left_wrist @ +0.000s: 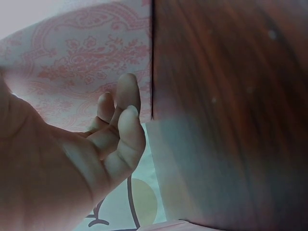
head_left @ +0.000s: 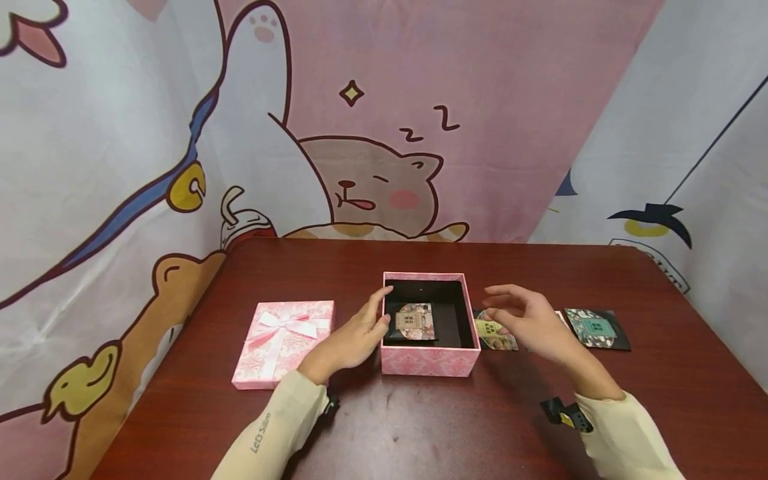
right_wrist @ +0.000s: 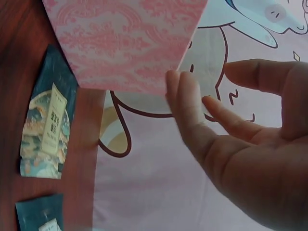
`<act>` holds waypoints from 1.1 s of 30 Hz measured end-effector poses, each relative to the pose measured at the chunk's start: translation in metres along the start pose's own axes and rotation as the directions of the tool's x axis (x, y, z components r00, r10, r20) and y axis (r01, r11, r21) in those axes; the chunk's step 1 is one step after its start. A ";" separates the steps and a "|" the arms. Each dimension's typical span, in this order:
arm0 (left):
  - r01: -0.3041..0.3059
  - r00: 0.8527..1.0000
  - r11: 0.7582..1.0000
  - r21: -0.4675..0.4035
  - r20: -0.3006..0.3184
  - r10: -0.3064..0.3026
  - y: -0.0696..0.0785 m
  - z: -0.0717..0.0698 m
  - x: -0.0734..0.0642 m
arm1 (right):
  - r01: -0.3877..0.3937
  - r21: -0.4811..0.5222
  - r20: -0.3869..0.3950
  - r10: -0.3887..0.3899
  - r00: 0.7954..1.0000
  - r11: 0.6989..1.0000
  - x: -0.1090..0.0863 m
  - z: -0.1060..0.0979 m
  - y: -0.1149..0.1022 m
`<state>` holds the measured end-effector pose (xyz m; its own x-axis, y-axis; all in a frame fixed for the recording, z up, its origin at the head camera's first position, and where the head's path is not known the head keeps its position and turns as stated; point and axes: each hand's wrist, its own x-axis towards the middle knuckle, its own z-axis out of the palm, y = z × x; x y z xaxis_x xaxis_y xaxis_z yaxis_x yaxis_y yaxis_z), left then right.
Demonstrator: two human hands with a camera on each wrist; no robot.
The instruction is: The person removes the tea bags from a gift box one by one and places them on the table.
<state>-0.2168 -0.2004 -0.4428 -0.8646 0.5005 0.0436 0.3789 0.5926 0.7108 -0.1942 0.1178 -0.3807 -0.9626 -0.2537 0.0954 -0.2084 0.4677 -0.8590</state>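
Note:
An open pink patterned gift box (head_left: pixel 429 362) with a black inside stands on the table. A dark flat packet with a floral label (head_left: pixel 414 321) lies inside it, toward the left. My left hand (head_left: pixel 354 337) holds the box's left wall at the rim, index finger and thumb over the edge; in the left wrist view other fingers (left_wrist: pixel 127 96) are bent beside the outer wall. Right of the box, my right hand (head_left: pixel 534 323) hovers with nothing in it, fingers loosely bent and thumb apart. Below it lies a packet with a yellow label (right_wrist: pixel 50 130), partly hidden by the hand in the head view.
On the left lies the pink box lid (head_left: pixel 285 343) with its ribbon bow. A packet with a teal label (head_left: pixel 597 328) lies farther right on the brown table (head_left: pixel 384 427), and another between is mostly hidden. A cartoon-printed cloth (head_left: pixel 480 67) hangs behind.

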 end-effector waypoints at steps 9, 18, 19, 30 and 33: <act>-0.014 1.000 1.000 -0.004 -0.009 0.014 -0.001 0.000 0.000 | 0.053 0.036 -0.025 -0.052 0.998 0.998 0.003 0.014 0.000; -0.051 0.998 0.999 -0.015 -0.033 0.050 0.000 0.000 0.000 | 0.049 0.021 -0.074 -0.048 0.996 0.999 0.003 0.015 -0.005; -0.050 0.998 0.999 -0.017 -0.034 0.050 -0.001 0.000 0.000 | 0.047 0.020 -0.074 -0.046 0.996 0.999 0.004 0.015 -0.006; -0.019 0.999 1.000 -0.025 -0.034 0.018 0.001 0.000 0.001 | 0.088 0.090 -0.038 -0.084 0.996 0.992 0.007 0.033 -0.025; -0.021 0.999 0.999 -0.024 -0.029 0.020 0.001 0.002 0.001 | 0.064 0.086 -0.023 -0.062 0.998 0.994 0.011 0.043 -0.025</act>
<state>-0.2166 -0.1985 -0.4434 -0.8660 0.4938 0.0785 0.3889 0.5666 0.7264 -0.1922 0.0672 -0.3795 -0.9515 -0.2630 0.1599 -0.2537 0.3758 -0.8913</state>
